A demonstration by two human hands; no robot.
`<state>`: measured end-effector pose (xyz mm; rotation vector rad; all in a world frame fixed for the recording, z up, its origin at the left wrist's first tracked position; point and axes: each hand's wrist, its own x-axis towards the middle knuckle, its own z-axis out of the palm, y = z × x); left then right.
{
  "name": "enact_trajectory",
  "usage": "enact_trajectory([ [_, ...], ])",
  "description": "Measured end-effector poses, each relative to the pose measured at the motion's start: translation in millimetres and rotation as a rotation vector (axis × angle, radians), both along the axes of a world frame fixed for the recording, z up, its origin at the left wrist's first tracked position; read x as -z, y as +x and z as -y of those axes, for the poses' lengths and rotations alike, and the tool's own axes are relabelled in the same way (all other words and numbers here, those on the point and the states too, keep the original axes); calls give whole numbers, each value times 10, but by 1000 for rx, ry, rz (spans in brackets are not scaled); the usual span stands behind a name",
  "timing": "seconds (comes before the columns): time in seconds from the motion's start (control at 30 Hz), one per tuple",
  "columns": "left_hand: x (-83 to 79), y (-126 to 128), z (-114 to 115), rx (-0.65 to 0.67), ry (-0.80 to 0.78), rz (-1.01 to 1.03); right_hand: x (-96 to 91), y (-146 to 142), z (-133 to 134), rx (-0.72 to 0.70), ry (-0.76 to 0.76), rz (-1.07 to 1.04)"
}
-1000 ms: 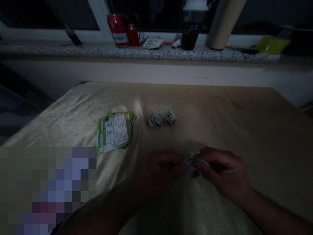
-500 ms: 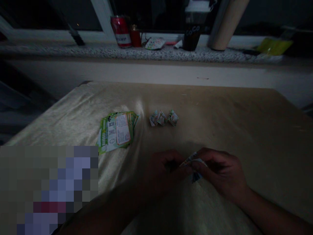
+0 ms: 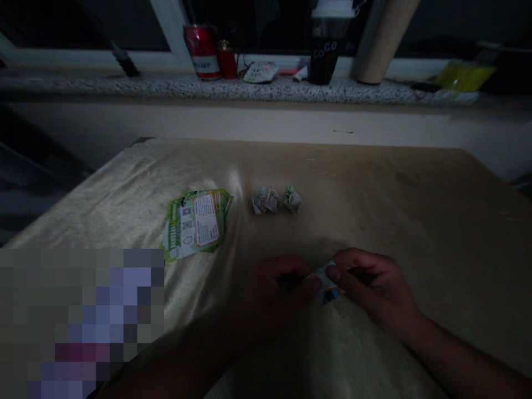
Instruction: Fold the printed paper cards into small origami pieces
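Between my two hands is a small folded piece of printed paper [image 3: 328, 284], pale with some blue and orange on it. My left hand [image 3: 279, 288] pinches its left side, thumb on top. On its right side, the thumb of my right hand [image 3: 374, 285] presses down while the fingers curl behind, partly hidden. Beyond my hands, three small folded paper pieces [image 3: 272, 200] stand in a row on the cloth-covered table [image 3: 366, 188]. To the left lies a stack of green printed paper sheets [image 3: 197, 224], its top sheet showing text and square codes.
Along the speckled windowsill [image 3: 158, 86] stand a red can [image 3: 202, 52], a small red bottle [image 3: 227, 60], a crumpled wrapper [image 3: 261, 72], a dark lidded cup [image 3: 324, 52], a cardboard tube [image 3: 386, 44] and a yellow packet [image 3: 465, 76]. A pixelated patch covers the lower left.
The raised flap of the paper in my hands now lies flatter, and my right thumb has moved onto its top face. The view has shifted slightly.
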<state>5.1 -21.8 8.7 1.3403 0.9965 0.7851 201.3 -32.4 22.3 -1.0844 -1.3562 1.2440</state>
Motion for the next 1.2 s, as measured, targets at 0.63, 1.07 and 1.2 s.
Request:
enact_trajectory([
  [0.63,-111,59,-20,2,60,-205,7,-48,16,15,182,183],
  [1.07,-112,51,-6,33,-16,-196,-1,-87,14,-8,76,95],
  [1.2,-76,48,-16,30,-70,-181,-3,-68,23,8,70,123],
])
